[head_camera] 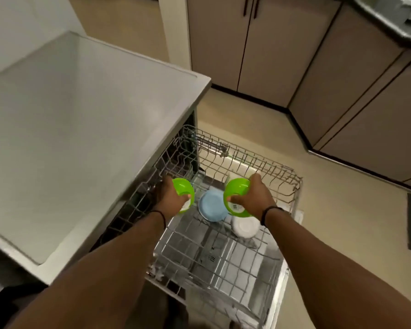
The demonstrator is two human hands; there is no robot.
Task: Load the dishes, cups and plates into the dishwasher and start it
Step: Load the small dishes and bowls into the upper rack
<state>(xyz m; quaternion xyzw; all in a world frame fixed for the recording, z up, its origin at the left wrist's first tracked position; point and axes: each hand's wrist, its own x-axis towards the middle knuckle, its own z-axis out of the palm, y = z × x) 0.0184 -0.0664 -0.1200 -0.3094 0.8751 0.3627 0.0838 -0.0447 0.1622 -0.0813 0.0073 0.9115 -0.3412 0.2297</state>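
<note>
Our left hand (170, 198) and right hand (252, 198) each grip a green plastic bowl (184, 188) (237, 188) by its rim above the rack (282, 179); these look light, stiff and slightly slick.

There is a single view, taken from the person's head and aimed steeply forward and down. It sits close above the pulled-out grey wire dishwasher rack (235, 245), which fills the lower middle, with both forearms reaching in from the bottom edge. The wide lens bends the pale grey countertop (80, 138) at left and the brown cabinet doors (259, 43) at top.
</note>
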